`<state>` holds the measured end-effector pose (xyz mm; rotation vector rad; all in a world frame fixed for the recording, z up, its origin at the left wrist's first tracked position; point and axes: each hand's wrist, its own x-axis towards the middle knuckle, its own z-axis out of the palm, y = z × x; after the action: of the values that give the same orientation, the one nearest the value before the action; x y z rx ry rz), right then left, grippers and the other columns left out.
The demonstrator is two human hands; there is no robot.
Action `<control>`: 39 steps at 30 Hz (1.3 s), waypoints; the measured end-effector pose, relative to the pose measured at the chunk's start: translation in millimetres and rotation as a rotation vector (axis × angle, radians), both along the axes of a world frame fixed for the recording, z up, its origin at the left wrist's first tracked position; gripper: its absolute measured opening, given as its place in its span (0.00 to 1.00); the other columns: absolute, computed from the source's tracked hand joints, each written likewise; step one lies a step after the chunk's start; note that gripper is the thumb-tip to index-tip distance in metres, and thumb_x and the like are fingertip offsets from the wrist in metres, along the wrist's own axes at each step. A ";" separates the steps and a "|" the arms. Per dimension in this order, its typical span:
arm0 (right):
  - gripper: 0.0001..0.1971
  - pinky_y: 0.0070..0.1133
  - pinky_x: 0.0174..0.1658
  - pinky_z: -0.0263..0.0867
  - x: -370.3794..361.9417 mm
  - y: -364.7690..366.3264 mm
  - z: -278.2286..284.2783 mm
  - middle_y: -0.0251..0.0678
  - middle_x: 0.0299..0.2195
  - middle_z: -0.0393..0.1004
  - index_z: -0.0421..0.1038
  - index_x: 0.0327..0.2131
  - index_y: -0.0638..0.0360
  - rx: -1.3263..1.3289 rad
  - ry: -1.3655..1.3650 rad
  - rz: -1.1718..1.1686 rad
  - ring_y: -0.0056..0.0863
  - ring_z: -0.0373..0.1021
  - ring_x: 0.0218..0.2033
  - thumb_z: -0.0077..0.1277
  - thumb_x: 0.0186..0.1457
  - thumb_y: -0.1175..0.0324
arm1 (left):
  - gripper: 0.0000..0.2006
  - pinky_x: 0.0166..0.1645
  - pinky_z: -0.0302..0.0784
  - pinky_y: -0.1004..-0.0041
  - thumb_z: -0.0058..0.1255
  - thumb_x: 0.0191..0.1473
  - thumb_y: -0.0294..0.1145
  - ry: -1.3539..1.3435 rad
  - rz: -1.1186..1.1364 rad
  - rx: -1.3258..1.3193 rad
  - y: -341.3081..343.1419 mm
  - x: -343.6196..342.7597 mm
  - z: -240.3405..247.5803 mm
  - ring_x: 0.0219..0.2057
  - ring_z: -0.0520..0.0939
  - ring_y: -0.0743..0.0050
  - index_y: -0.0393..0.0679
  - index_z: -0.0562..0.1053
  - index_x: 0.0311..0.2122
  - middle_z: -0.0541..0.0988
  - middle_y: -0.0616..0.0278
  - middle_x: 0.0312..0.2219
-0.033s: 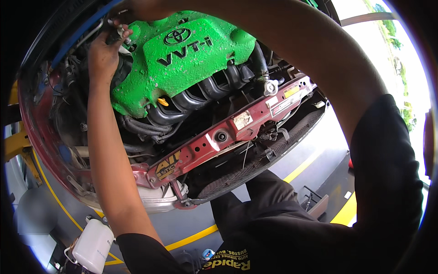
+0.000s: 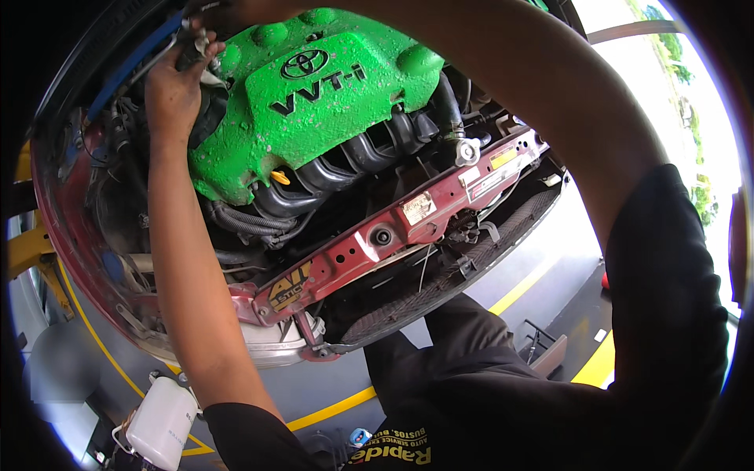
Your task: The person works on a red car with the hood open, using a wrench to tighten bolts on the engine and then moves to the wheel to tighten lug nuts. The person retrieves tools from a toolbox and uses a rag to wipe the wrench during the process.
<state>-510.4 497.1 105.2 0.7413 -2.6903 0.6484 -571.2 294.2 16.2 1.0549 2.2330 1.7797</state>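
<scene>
My left hand reaches to the far left of the engine bay, its fingers closed around a short dark cylindrical part with a metallic end. My right hand comes across the top edge of the view and meets the left one there. It is dark and blurred, and its fingers cannot be made out. Just right of my left hand lies the bright green engine cover, with rough, flaking paint. A blue strip runs diagonally past the left hand.
Closer to me are a yellow dipstick handle, black intake pipes, a radiator cap and the red front crossmember. A white container stands at lower left. Yellow lift parts are at the left edge.
My left hand has shifted slightly up and left with the dark part still in its fingers. My right hand has moved a little near the top edge.
</scene>
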 end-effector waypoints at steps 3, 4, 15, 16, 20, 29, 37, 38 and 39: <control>0.23 0.42 0.55 0.68 12.2 47.8 15.3 0.52 0.50 0.77 0.71 0.54 0.59 0.082 -0.130 -0.100 0.52 0.73 0.52 0.40 0.69 0.51 | 0.16 0.52 0.76 0.70 0.62 0.57 0.32 0.393 0.021 -0.245 39.2 5.9 23.7 0.44 0.86 0.68 0.35 0.78 0.48 0.86 0.54 0.40; 0.23 0.42 0.55 0.68 23.7 62.5 15.6 0.53 0.50 0.77 0.70 0.55 0.59 0.146 -0.201 -0.192 0.53 0.73 0.52 0.39 0.69 0.51 | 0.16 0.49 0.76 0.66 0.64 0.55 0.32 0.402 -0.019 -0.250 52.7 12.0 28.0 0.43 0.86 0.63 0.36 0.79 0.46 0.85 0.50 0.39; 0.23 0.43 0.54 0.68 49.5 113.9 -7.1 0.54 0.49 0.77 0.69 0.57 0.58 0.244 -0.208 -0.149 0.54 0.73 0.51 0.39 0.70 0.53 | 0.18 0.44 0.77 0.63 0.69 0.49 0.35 0.168 -0.011 -0.235 113.8 47.6 14.8 0.38 0.86 0.54 0.36 0.79 0.43 0.85 0.49 0.35; 0.21 0.44 0.53 0.68 48.8 114.9 -3.2 0.54 0.47 0.77 0.70 0.56 0.57 0.283 -0.091 -0.103 0.54 0.74 0.49 0.40 0.70 0.53 | 0.18 0.44 0.77 0.63 0.68 0.49 0.35 0.181 -0.001 -0.219 114.2 47.2 12.7 0.38 0.86 0.56 0.37 0.79 0.44 0.85 0.50 0.35; 0.20 0.44 0.53 0.68 49.1 118.8 -0.8 0.54 0.48 0.77 0.70 0.55 0.58 0.282 -0.233 -0.112 0.54 0.74 0.49 0.41 0.70 0.54 | 0.18 0.44 0.77 0.63 0.68 0.50 0.37 0.239 0.040 -0.198 116.6 48.7 5.3 0.38 0.86 0.55 0.39 0.80 0.44 0.85 0.50 0.35; 0.18 0.41 0.51 0.69 35.7 127.4 -8.2 0.53 0.46 0.77 0.70 0.52 0.59 0.344 -0.161 0.056 0.53 0.74 0.48 0.45 0.68 0.58 | 0.16 0.47 0.77 0.62 0.62 0.56 0.38 0.241 -0.115 -0.228 117.0 35.2 -10.1 0.42 0.85 0.53 0.38 0.79 0.45 0.85 0.49 0.38; 0.14 0.36 0.45 0.76 29.3 77.3 -4.7 0.46 0.40 0.82 0.81 0.43 0.59 0.814 -0.439 -0.227 0.45 0.80 0.41 0.56 0.55 0.65 | 0.18 0.44 0.76 0.58 0.66 0.53 0.42 0.275 -0.039 -0.267 122.5 33.0 -22.8 0.38 0.84 0.44 0.39 0.79 0.42 0.83 0.47 0.34; 0.15 0.37 0.46 0.75 24.1 85.8 -1.3 0.46 0.40 0.82 0.79 0.46 0.58 0.695 -0.473 -0.226 0.45 0.79 0.42 0.55 0.57 0.64 | 0.18 0.44 0.76 0.58 0.66 0.53 0.42 0.314 -0.034 -0.230 122.7 31.2 -25.1 0.38 0.83 0.43 0.39 0.79 0.42 0.83 0.47 0.35; 0.16 0.37 0.46 0.75 20.4 93.6 0.8 0.46 0.40 0.82 0.78 0.49 0.56 0.575 -0.502 -0.224 0.45 0.79 0.42 0.53 0.59 0.63 | 0.18 0.44 0.76 0.57 0.66 0.53 0.42 0.366 -0.016 -0.197 125.3 29.1 -27.4 0.38 0.83 0.42 0.39 0.79 0.42 0.83 0.46 0.35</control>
<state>-490.0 590.7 106.1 0.4121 -3.4126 -0.0209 -542.2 419.5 -11.2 1.4438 2.5264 1.4142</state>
